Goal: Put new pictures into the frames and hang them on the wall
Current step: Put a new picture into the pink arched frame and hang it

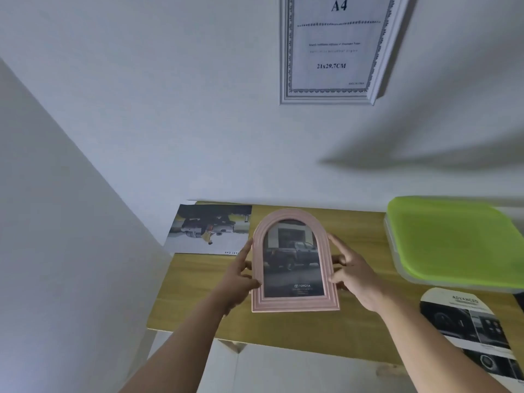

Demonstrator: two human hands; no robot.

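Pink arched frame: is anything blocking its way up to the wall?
Nothing visible does. The left hand and right hand hold the pink arched frame above the table, and the wall behind is bare. The white A4 frame hangs higher, to the right. No hook shows.

Pink frame (295,304), lime-green lid (453,239), yellow wood-grain table (283,330) (white wall frame (326,98), dotted border)
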